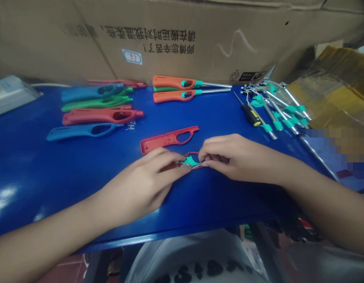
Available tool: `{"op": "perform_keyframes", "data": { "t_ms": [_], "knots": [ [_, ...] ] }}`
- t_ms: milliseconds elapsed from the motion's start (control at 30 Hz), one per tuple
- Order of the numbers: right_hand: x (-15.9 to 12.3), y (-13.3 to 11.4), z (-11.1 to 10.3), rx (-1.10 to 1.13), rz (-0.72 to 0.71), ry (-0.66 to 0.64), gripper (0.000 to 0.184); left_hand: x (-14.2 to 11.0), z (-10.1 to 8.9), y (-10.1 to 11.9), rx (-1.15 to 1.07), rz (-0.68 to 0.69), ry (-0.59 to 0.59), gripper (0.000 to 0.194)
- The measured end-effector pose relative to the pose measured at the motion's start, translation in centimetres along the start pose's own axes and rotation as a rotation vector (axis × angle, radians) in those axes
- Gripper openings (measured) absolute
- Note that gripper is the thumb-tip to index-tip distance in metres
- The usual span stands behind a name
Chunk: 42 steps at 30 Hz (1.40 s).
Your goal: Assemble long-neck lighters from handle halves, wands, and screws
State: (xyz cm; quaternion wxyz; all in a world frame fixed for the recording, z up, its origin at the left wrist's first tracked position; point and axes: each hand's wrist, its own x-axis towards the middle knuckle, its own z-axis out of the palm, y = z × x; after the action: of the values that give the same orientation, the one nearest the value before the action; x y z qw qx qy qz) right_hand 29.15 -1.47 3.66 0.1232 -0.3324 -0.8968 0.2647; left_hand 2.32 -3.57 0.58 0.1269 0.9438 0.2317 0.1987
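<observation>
Between my two hands lies a red lighter half-shell point(193, 153) with a green trigger point(190, 161) set in it. My left hand point(154, 173) pinches its left part, thumb and fingertips closed around it near the trigger. From the other side my right hand point(223, 155) has its fingertips pressed together at the right part, by the trigger and some thin wire. Both palms hide much of the shell. Just beyond them rests a second red half-shell point(165, 140), its hollow inside facing up.
At the left are several coloured lighter shells point(90, 131) and small screws point(130, 125). Assembled orange lighters point(170, 96) lie behind. To the right sit a black-yellow screwdriver point(250, 114) and several metal tubes with green triggers point(278, 125). A cardboard box point(170, 23) borders the blue table point(66, 173).
</observation>
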Motion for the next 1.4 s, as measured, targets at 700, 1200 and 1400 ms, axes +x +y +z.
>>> {"op": "perform_keyframes", "data": {
  "t_ms": [700, 1200, 1400],
  "knots": [
    [0.2, 0.4, -0.4, 0.096, -0.044, -0.025, 0.014, -0.1, 0.0, 0.1, -0.038, -0.021, -0.031, 0.040],
    [0.1, 0.0, 0.3, -0.069, -0.072, -0.042, 0.016, 0.0, 0.0, 0.1, -0.033, -0.019, -0.029, 0.041],
    [0.2, -0.2, 0.4, -0.013, -0.037, 0.003, 0.015, 0.0, -0.2, 0.1, -0.042, -0.037, -0.038, 0.042]
  ]
}}
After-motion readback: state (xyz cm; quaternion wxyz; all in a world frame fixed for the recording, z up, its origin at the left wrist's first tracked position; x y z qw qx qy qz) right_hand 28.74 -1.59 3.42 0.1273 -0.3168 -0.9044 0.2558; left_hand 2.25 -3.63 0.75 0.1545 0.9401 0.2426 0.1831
